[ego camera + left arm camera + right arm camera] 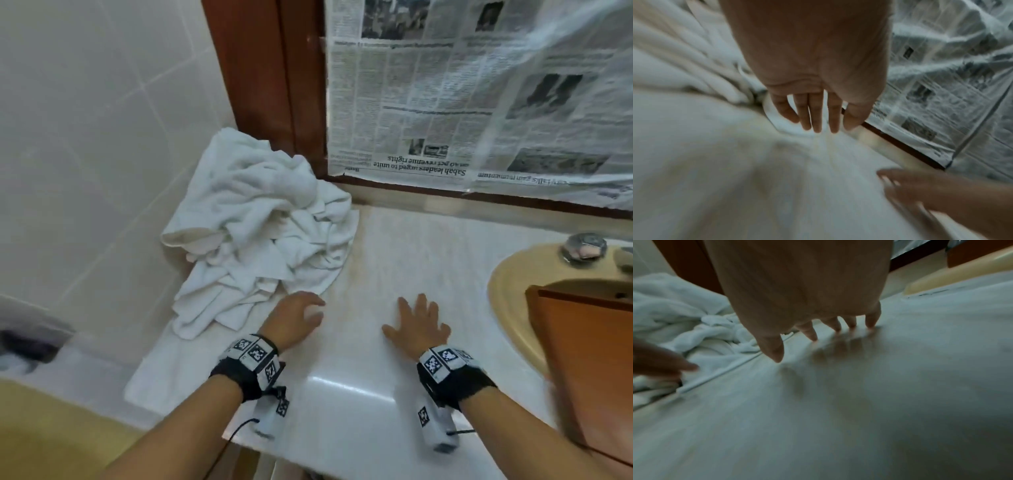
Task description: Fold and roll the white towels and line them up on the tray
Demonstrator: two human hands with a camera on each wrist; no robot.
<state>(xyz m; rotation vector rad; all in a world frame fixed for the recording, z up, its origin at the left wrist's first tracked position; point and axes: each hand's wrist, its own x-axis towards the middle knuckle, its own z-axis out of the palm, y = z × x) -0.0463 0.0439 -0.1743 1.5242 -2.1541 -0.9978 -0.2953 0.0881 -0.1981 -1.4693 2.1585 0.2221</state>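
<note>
A crumpled pile of white towels (260, 233) lies on the pale counter (394, 257) at the left, against the tiled wall. My left hand (305, 311) hovers at the pile's near edge with loosely bent fingers and holds nothing; in the left wrist view its fingers (816, 116) point at the towel edge (785, 125). My right hand (418, 318) rests flat on the bare counter with fingers spread, and its fingertips (838, 327) touch the surface. A brown wooden tray (582, 359) stands at the right over the sink.
A beige sink (507, 291) with a metal tap (582, 246) sits at the right. Behind the counter, newspaper under plastic sheet (462, 96) covers the mirror in its dark wooden frame (267, 78). A flat white cloth (154, 373) reaches the counter's near left edge.
</note>
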